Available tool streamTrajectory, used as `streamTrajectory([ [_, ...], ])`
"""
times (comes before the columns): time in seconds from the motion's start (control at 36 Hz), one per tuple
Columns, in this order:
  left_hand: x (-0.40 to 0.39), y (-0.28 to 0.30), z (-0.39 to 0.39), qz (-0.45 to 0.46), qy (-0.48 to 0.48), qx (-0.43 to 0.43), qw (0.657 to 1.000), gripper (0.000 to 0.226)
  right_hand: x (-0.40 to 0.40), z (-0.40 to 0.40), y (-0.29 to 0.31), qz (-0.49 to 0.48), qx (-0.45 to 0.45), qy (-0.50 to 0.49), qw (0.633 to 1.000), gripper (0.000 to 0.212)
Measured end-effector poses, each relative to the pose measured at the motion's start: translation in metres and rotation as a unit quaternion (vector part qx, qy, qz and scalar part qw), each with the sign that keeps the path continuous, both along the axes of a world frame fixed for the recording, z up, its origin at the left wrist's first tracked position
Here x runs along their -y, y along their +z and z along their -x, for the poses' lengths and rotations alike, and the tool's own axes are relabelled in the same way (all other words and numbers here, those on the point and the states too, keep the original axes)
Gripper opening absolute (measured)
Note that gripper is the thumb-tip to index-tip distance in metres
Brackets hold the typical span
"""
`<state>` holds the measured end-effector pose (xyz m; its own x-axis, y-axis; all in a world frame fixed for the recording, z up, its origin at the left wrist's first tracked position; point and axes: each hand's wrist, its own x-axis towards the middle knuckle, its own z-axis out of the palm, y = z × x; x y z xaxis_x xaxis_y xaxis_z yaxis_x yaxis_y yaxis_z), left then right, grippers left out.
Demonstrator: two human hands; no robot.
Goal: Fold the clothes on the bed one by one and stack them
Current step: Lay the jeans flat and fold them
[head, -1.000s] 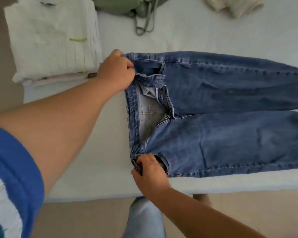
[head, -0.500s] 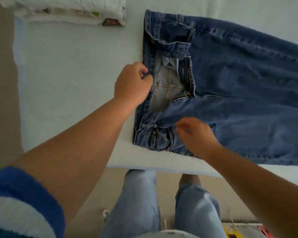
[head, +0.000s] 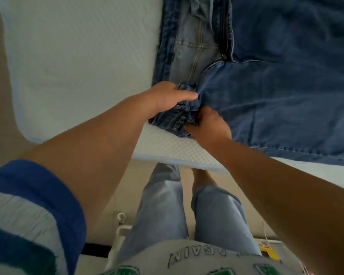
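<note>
Head view. Jeans (head: 276, 96): flat on bed (head: 77, 56), fly open, waist left, legs running right; near waistband corner at the bed's near edge. Left hand (head: 167, 98): fingers curled onto that waistband. Right hand (head: 209, 126): touching it from the right, apparently pinching the same bunched denim. Containers: none visible.

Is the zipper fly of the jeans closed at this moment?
No. The jeans lie on the bed with the fly spread open, showing the paler inside denim.
</note>
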<state>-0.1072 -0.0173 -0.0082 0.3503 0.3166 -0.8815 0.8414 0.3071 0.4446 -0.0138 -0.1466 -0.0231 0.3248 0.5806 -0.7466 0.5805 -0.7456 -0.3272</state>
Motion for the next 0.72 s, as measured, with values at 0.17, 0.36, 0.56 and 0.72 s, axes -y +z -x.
streamTrajectory([
  [0.17,0.014,0.018,0.004,0.039,0.220,0.093,0.970,0.010,0.026,0.000,0.017,-0.102,-0.069,-0.051,0.991,0.013],
  [0.36,0.020,0.034,0.017,0.112,0.313,0.161,0.929,0.014,0.029,0.001,0.027,-0.044,-0.155,0.036,0.986,0.042],
  [0.56,0.017,0.020,0.019,-0.272,0.030,0.122,0.954,0.013,0.018,-0.003,0.013,0.030,0.021,0.200,0.979,0.057],
  [0.72,0.020,-0.023,0.025,-0.307,0.040,0.011,0.951,0.019,0.010,0.014,0.008,0.055,0.088,0.301,0.948,0.068],
])
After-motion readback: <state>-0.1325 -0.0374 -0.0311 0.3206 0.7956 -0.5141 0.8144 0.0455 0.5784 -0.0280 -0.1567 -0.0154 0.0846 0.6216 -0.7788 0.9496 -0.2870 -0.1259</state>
